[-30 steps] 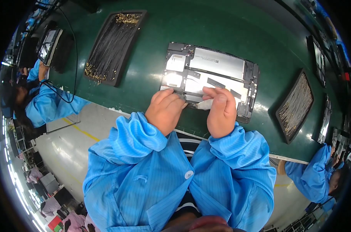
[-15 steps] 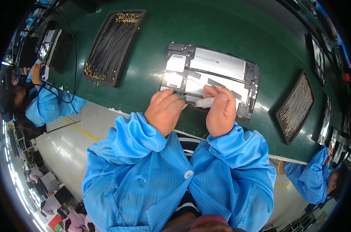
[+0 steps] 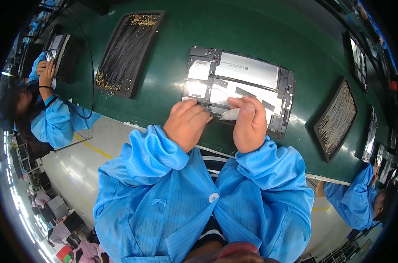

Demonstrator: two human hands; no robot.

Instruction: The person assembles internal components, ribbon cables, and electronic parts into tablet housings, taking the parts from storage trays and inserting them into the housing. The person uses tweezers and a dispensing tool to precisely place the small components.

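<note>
An opened tablet (image 3: 247,65) lies flat on the green bench (image 3: 177,57), just before the worker. The left hand (image 3: 186,125), fingers bent and close together, rests on its near left edge; I can't tell if it grips. The right hand (image 3: 250,125) is half curled over the near side, something white (image 3: 229,115) at its fingertips, worn or held I can't tell. Cable trays stand apart: one far left (image 3: 141,65), one right (image 3: 322,143).

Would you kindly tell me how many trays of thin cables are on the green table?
2: the dark-cable tray left of the opened device and the grey-cable tray right of it. More may be hidden near the picture's edges.
</note>
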